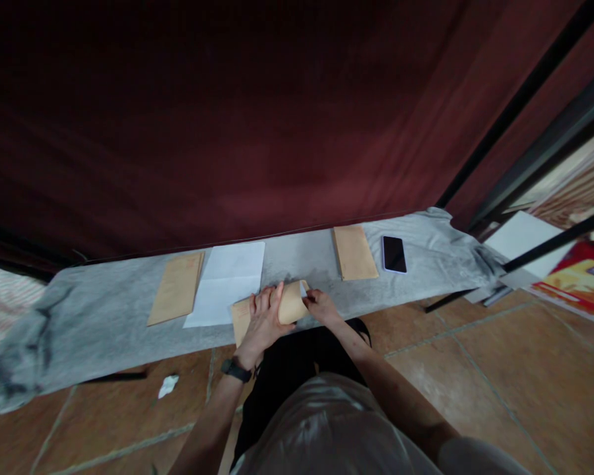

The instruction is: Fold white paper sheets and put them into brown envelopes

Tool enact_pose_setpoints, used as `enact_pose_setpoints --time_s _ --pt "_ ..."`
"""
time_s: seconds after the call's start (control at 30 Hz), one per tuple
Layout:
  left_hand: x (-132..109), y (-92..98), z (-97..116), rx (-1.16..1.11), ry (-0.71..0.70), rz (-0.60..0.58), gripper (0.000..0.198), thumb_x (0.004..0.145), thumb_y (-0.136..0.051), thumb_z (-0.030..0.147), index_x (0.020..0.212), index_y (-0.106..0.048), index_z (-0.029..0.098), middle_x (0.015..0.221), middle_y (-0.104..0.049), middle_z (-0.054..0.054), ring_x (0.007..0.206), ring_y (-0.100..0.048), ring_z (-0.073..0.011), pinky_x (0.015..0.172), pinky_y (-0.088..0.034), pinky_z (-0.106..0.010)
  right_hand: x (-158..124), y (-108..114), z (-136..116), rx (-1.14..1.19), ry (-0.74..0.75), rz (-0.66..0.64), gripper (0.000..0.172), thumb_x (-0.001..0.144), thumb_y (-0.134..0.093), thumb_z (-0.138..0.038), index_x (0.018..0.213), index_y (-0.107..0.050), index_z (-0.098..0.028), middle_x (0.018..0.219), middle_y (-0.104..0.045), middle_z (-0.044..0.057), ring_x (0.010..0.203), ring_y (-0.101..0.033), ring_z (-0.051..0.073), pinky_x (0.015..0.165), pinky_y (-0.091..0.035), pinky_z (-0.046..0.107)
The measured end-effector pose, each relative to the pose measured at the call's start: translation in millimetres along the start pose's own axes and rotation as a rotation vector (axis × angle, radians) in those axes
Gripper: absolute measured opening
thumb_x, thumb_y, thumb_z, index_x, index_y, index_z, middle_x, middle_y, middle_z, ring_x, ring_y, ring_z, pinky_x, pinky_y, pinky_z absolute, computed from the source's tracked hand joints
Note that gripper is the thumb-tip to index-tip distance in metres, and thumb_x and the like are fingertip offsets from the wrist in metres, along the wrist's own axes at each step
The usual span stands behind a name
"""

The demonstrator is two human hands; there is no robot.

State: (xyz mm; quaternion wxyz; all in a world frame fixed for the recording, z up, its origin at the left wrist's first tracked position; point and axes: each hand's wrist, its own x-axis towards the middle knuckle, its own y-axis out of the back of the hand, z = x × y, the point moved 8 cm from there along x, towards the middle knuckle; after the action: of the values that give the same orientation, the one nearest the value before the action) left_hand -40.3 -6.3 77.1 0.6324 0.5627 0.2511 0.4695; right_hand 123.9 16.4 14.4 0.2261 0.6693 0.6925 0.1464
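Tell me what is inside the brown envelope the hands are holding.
Only a white sliver, likely paper, shows at the open end of the envelope by the right hand. Anything more is hidden by the envelope itself and the left hand.

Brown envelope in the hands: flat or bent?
Bent: the envelope curls up off the cloth at its right end, between left hand and right hand.

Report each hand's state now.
Left hand: open, pressing flat on the brown envelope.
Right hand: closed, pinching that envelope's curled-up end.
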Motion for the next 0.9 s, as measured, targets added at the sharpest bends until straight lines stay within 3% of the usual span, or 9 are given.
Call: enact_pose_setpoints --time_s 0.1,0.23,0.37,0.47,0.63,0.9 --pt "0.9 -0.3 0.1 0.009 -0.002 0.005 0.118 0.070 -0.078 0.044 0.160 -0.006 0.022 0.145 -0.042 -0.018 0.140 -0.037 -0.0378 0.118 -0.016 -0.062 -3.4 6.8 0.7 -0.003 -0.034 0.072 0.010 0.085 -0.060 -0.022 0.091 -0.068 -0.019 0.091 -0.071 0.005 0.084 -0.065 0.018 0.077 -0.049 0.028" --pt "2.5 -0.4 2.9 0.017 -0.020 0.016 0.117 0.070 -0.078 0.045 0.160 -0.006 0.022 0.146 -0.042 -0.018 0.140 -0.037 -0.0382 0.117 -0.016 -0.063 -9.3 16.0 -1.4 0.092 -0.055 0.178 0.008 0.079 -0.062 -0.021 0.087 -0.062 -0.022 0.081 -0.068 0.000 0.078 -0.063 0.017 0.074 -0.050 0.027" --pt "4.6 1.0 6.3 0.022 -0.034 0.018 0.117 0.070 -0.079 0.044 0.160 -0.007 0.021 0.145 -0.043 -0.019 0.140 -0.037 -0.0383 0.117 -0.016 -0.063 -12.5 22.1 0.0 0.170 -0.084 0.242 0.031 0.076 -0.062 -0.021 0.106 -0.059 -0.021 0.083 -0.067 0.000 0.075 -0.064 0.017 0.069 -0.050 0.027" --pt "6.3 2.9 8.6 0.019 -0.053 0.016 0.116 0.070 -0.079 0.045 0.160 -0.010 0.020 0.145 -0.043 -0.019 0.139 -0.038 -0.0382 0.118 -0.017 -0.061 -10.9 23.1 2.6 0.237 -0.108 0.217 0.044 0.075 -0.062 -0.020 0.118 -0.058 -0.022 0.080 -0.066 -0.002 0.071 -0.063 0.015 0.064 -0.049 0.024" --pt "8.2 4.3 11.8 0.012 -0.098 0.011 0.111 0.071 -0.078 0.045 0.159 -0.016 0.019 0.146 -0.043 -0.020 0.140 -0.037 -0.0384 0.119 -0.017 -0.060 -6.4 14.3 9.3 0.356 -0.178 0.059 0.021 0.072 -0.061 -0.018 0.091 -0.070 -0.019 0.064 -0.065 -0.004 0.060 -0.059 0.013 0.056 -0.045 0.021" --pt "8.0 3.6 12.6 0.006 -0.120 0.012 0.108 0.073 -0.076 0.046 0.159 -0.017 0.019 0.147 -0.042 -0.020 0.141 -0.036 -0.0387 0.119 -0.017 -0.061 -1.8 8.0 21.9 0.391 -0.189 0.043 0.012 0.069 -0.060 -0.019 0.077 -0.068 -0.018 0.061 -0.062 -0.004 0.055 -0.054 0.012 0.050 -0.040 0.021"
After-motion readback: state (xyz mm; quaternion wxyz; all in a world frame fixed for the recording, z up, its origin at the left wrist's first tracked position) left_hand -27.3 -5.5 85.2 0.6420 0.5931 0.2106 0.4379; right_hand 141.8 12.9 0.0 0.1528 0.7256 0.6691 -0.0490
